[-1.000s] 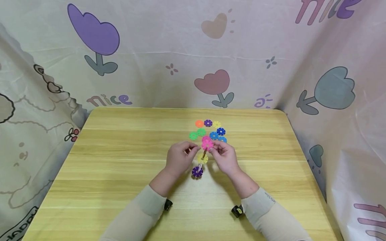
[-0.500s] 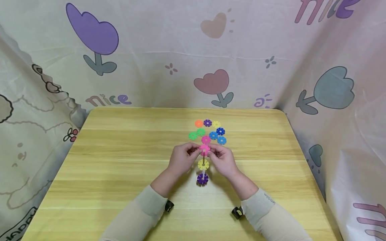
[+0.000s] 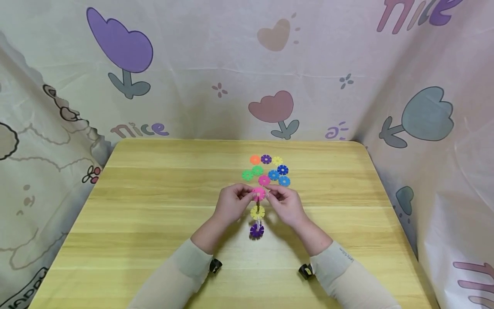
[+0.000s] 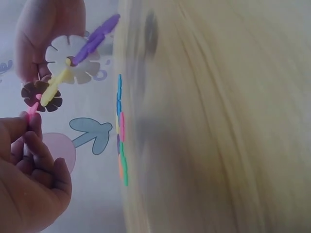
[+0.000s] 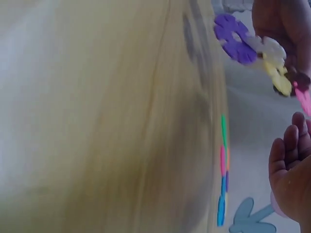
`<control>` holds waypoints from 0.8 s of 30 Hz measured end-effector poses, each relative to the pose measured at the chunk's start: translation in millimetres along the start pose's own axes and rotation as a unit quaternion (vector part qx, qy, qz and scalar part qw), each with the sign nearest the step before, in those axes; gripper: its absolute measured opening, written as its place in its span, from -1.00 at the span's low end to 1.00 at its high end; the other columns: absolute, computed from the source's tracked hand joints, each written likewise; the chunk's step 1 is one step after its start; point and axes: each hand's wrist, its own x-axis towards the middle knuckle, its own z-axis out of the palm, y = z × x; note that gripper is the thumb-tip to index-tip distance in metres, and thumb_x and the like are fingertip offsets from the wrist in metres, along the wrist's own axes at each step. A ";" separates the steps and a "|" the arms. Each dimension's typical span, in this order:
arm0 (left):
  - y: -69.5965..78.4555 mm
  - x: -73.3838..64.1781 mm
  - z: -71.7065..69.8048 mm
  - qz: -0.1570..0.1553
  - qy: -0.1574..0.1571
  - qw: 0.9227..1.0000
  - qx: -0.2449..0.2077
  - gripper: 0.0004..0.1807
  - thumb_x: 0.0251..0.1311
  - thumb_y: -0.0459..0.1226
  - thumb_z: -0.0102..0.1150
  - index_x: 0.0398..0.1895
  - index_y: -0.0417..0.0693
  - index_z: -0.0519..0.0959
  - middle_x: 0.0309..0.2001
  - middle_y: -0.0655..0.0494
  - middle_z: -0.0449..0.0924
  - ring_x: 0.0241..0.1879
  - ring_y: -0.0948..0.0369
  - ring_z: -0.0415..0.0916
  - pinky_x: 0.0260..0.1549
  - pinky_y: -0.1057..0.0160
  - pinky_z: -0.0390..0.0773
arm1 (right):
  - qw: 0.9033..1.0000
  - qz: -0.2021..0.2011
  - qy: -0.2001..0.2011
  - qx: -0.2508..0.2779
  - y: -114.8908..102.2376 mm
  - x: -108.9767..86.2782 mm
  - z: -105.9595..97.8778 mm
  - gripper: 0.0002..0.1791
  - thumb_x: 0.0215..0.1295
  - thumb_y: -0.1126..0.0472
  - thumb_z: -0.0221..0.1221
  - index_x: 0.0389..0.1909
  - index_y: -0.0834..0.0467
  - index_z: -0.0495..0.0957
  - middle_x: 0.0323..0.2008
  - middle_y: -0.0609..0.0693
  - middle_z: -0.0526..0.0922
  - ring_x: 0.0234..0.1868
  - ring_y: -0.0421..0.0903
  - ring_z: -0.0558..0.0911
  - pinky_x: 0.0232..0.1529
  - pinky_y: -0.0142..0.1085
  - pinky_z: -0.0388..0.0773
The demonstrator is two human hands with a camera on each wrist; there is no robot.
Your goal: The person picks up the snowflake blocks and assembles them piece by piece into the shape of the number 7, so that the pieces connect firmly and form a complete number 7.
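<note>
My left hand [image 3: 233, 201] pinches a pink notched snowflake disc [image 3: 257, 194], the top piece of a linked chain. Below it hang a brown disc [image 4: 43, 96], a yellow disc [image 3: 257, 212], a white disc [image 4: 73, 59] and, lowest, a purple disc [image 3: 257, 231]. In both wrist views the chain is up off the tabletop, each disc turned crosswise to its neighbour. On the other side, my right hand [image 3: 287, 206] has thumb and forefinger spread at the pink disc's right edge; the right wrist view shows its other fingers fairly straight.
Beyond the hands, loose discs lie flat on the wooden table [image 3: 162, 197]: pink [image 3: 264, 180], green [image 3: 248, 175], orange [image 3: 255, 159], purple [image 3: 266, 159], yellow [image 3: 277, 160] and several blue ones [image 3: 284, 181]. A printed cloth [image 3: 193, 107] hangs behind the table.
My left hand came in from beside the chain and took hold of the pink disc, while my right fingers loosened to its edge. The chain moved slightly towards me and straightened.
</note>
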 end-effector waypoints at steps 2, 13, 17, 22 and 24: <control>-1.0 -0.9 -0.4 0.002 0.002 1.000 0.014 -0.90 0.38 -0.28 0.41 -0.19 -0.15 0.77 -0.37 0.16 0.72 -0.42 0.21 0.57 -0.42 0.30 0.62 | 0.999 -0.018 0.008 -0.031 3.6 1.6 -5.7 -0.74 0.38 0.51 0.28 0.06 0.41 0.69 -0.33 0.13 0.70 -0.33 -0.14 0.63 -0.27 -0.41 0.65; -3.5 -3.2 -2.0 -0.006 0.009 0.999 0.049 -0.93 0.40 -0.28 0.38 -0.20 -0.10 0.77 -0.41 0.18 0.68 -0.42 0.21 0.56 -0.42 0.30 0.63 | 0.964 -0.071 0.055 -0.251 19.5 9.8 -39.3 -0.72 0.29 0.47 0.38 0.01 0.39 0.71 -0.26 0.13 0.73 -0.23 0.06 0.69 -0.14 -0.07 0.71; -5.2 -2.2 -2.9 0.011 0.013 0.998 0.052 -0.92 0.40 -0.29 0.37 -0.20 -0.11 0.77 -0.41 0.21 0.69 -0.42 0.22 0.56 -0.39 0.29 0.64 | 0.956 -0.027 0.047 -0.287 23.8 9.7 -45.8 -0.63 0.30 0.38 0.41 0.11 0.35 0.68 -0.21 0.12 0.70 -0.17 0.10 0.67 -0.07 0.00 0.67; -5.4 -2.8 -3.9 0.021 0.015 0.997 0.072 -0.92 0.41 -0.29 0.36 -0.20 -0.11 0.77 -0.40 0.22 0.69 -0.43 0.24 0.56 -0.38 0.28 0.64 | 0.947 0.032 0.020 -0.320 28.7 10.7 -49.8 -0.43 0.34 0.23 0.44 0.31 0.32 0.55 -0.07 0.16 0.68 -0.04 0.14 0.65 0.04 0.05 0.63; -5.2 -3.4 -3.9 0.018 0.011 0.997 0.079 -0.91 0.42 -0.28 0.35 -0.19 -0.10 0.76 -0.41 0.22 0.67 -0.44 0.23 0.55 -0.41 0.29 0.64 | 0.944 0.051 0.009 -0.327 30.8 12.4 -50.8 -0.36 0.36 0.19 0.43 0.38 0.32 0.49 -0.02 0.18 0.66 0.00 0.16 0.62 0.08 0.06 0.61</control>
